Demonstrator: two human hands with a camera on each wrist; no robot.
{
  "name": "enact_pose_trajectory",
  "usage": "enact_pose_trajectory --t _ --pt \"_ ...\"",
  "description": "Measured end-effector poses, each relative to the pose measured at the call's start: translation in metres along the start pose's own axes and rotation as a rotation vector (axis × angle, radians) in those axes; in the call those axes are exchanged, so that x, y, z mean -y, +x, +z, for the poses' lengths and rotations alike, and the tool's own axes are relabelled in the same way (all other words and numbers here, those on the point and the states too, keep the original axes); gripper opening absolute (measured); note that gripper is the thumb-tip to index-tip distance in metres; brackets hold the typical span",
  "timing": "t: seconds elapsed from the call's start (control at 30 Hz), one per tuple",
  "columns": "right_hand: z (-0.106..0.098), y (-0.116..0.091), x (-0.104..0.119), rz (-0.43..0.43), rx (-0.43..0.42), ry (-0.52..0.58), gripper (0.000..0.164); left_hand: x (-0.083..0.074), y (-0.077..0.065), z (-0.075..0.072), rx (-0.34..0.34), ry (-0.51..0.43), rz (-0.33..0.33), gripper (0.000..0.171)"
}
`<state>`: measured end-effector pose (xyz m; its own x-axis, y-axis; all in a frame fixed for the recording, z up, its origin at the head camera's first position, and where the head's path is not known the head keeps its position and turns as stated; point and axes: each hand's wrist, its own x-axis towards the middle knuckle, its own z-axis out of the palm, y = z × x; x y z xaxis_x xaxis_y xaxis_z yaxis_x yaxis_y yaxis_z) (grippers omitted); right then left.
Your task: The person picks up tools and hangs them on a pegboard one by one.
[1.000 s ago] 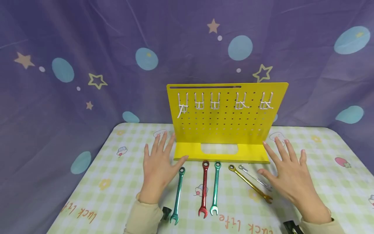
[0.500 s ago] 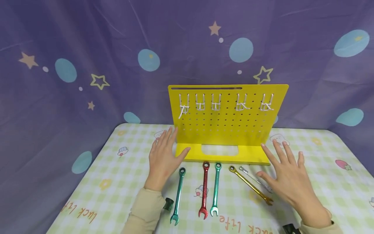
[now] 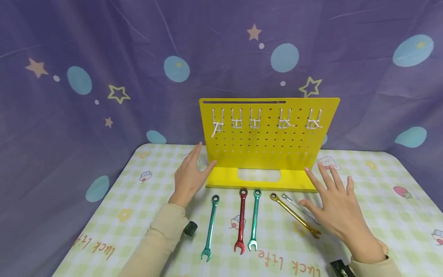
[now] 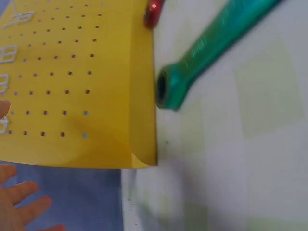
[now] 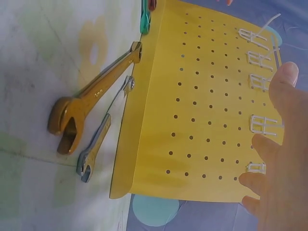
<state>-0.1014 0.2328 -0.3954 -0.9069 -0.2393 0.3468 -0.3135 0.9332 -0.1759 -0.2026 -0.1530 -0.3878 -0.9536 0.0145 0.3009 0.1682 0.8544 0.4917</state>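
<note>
My left hand (image 3: 188,177) is at the left end of the yellow pegboard (image 3: 263,148), fingers extended and thumb apart, holding nothing. On the right, my right hand (image 3: 340,209) spreads its straight fingers beside the board's base and overlaps the end of a silver wrench (image 3: 298,206). A gold combination wrench (image 3: 294,214) lies slanted alongside that one. Left of these lie a green wrench (image 3: 255,221), a red wrench (image 3: 242,221) and, nearest my left hand, a teal wrench (image 3: 211,229). White wire hooks (image 3: 255,119) line the upper part of the board, with no wrench on them.
A checked tablecloth (image 3: 124,238) covers the table under everything. Behind the board hangs a purple curtain (image 3: 221,46) with stars and blue ovals. Dark wrist camera mounts (image 3: 190,228) show at both cuffs.
My left hand has moved slightly forward and turned more on edge, its fingers closer together. My right hand has shifted slightly left. The wrenches and pegboard stay in place.
</note>
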Motion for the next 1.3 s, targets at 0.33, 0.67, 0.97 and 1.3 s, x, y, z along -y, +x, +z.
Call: enact_pose_trajectory --t 0.33,0.67,0.97,1.3 --pt "0.005 -0.001 0.003 -0.014 0.020 0.011 0.083 0.013 0.025 -0.004 0.132 -0.152 -0.127 0.087" --pt "0.004 0.000 0.014 -0.038 0.011 -0.003 0.085 0.009 0.048 -0.019 0.115 -0.517 -0.092 0.076" --pt "0.005 -0.004 0.015 -0.049 0.014 -0.012 0.084 -0.004 0.069 -0.010 -0.072 -0.748 -0.120 0.044" --pt "0.001 -0.003 0.013 -0.054 -0.018 -0.018 0.083 -0.004 0.078 -0.001 -0.129 -0.796 -0.128 0.029"
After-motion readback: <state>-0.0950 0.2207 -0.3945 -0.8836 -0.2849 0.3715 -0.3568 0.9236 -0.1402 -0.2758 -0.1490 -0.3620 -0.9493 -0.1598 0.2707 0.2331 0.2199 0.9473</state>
